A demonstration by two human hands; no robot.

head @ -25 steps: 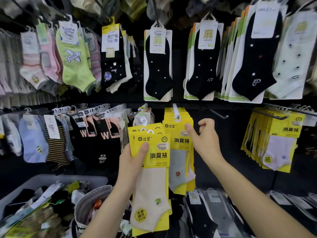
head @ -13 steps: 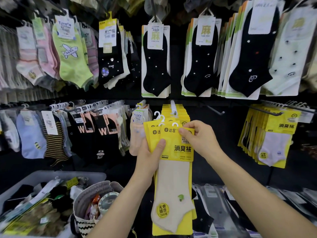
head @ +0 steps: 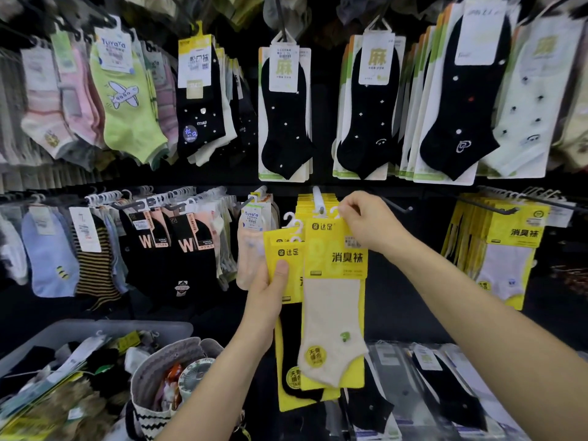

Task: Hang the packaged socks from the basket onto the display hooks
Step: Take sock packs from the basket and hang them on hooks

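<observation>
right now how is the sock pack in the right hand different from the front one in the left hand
The right-hand pack shows a cream sock; the left-hand pack shows a black one. The right hand pinches its pack by the top, at the peg; the left hand grips its pack at the side, lower and partly behind. Both have yellow cards, white hooks.

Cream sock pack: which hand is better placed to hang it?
Right. The right hand pinches the cream sock pack by its top, under the white peg; the left hand holds spare packs lower.
</observation>
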